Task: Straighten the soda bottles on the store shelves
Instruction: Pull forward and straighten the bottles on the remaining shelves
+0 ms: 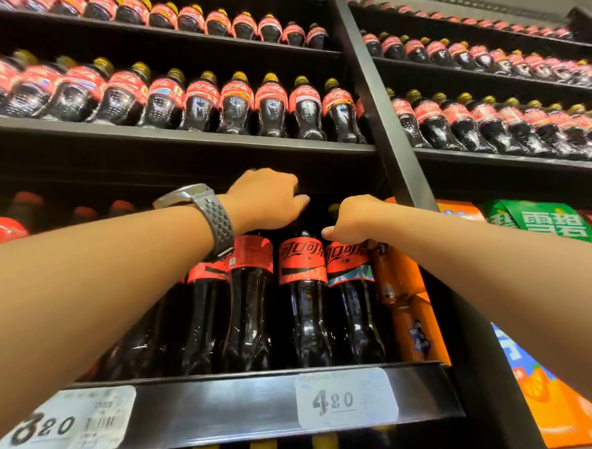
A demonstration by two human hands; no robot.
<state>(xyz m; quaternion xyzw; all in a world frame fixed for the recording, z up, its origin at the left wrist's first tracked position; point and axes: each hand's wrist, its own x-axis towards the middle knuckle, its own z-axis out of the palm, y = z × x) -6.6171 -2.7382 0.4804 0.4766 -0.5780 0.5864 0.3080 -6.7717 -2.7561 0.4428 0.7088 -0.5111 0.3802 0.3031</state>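
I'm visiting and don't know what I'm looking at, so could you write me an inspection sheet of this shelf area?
Surface: black shelf, price tag on its front edge.
Job's things: cola bottles standing in a row, red labels.
Clutter: orange bottle beside the rightmost cola bottle.
Hands: left hand lies over bottle tops, grip hidden; right hand grips the rightmost cola bottle's neck.
Cables: nothing seen.
Surroundings: upper shelves packed with cola; green pack at right.
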